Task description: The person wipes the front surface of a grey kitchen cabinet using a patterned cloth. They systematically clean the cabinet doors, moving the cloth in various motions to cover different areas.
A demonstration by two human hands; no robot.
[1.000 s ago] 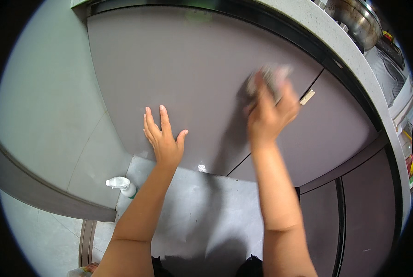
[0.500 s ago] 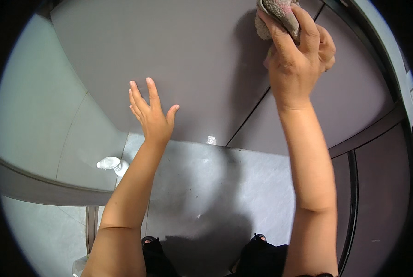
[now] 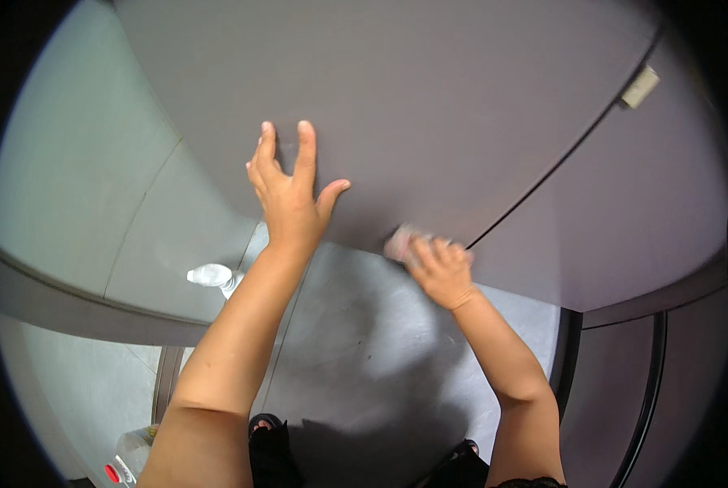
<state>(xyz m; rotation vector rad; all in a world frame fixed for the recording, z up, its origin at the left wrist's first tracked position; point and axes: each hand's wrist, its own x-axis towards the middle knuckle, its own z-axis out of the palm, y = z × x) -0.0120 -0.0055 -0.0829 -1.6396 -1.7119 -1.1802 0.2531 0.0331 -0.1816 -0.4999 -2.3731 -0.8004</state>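
A large grey-mauve panel [image 3: 429, 98] fills the view ahead of me. My left hand [image 3: 293, 187] rests against it at left of centre, fingers spread and holding nothing. Lower down, near the panel's bottom edge, my right hand [image 3: 441, 272] grips a bunched cloth [image 3: 403, 243] with a pinkish patch. The cloth is blurred and lies against the panel beside the lower end of a dark vertical seam [image 3: 543, 177].
A white spray bottle [image 3: 213, 276] stands on the floor by the pale left wall [image 3: 79, 163]. A clear container with a red cap [image 3: 113, 472] is at lower left. A small beige block [image 3: 640, 87] sits at the seam's upper right. Grey floor tiles [image 3: 340, 350] lie below.
My right hand has swept the cloth from the upper right down to the panel's bottom edge. My left hand stays spread on the panel. The view has shifted, bringing the beige block into sight.
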